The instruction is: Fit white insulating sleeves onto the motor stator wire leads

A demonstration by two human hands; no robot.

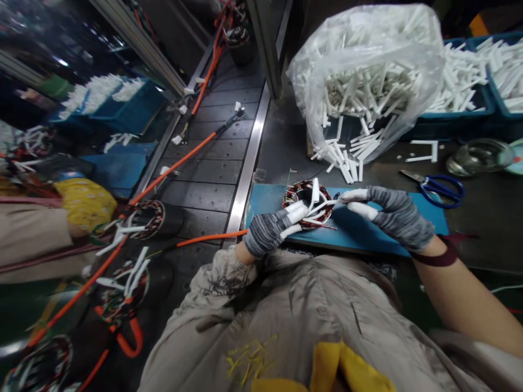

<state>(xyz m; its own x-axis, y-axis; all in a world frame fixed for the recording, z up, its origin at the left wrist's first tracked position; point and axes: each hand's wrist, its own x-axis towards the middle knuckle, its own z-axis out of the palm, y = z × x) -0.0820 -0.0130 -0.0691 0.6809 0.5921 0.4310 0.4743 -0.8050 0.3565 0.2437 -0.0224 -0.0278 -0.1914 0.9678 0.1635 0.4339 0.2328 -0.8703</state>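
Note:
A round motor stator (305, 204) wound with copper wire lies on a blue mat (368, 231), white insulating strips sticking out of it. My left hand (272, 228), in a grey glove with white fingertips, grips the stator's near left rim. My right hand (390, 211), gloved the same way, pinches the end of a white strip (327, 206) that runs into the stator's right side.
A clear plastic bag (365, 76) spilling white strips stands behind the mat, with blue bins (482, 81) of more strips at the right. Blue-handled scissors (437, 188) lie to the right. A conveyor (204, 163) at left carries other stators (143, 218) and orange cables. Another person's arm (36, 228) is far left.

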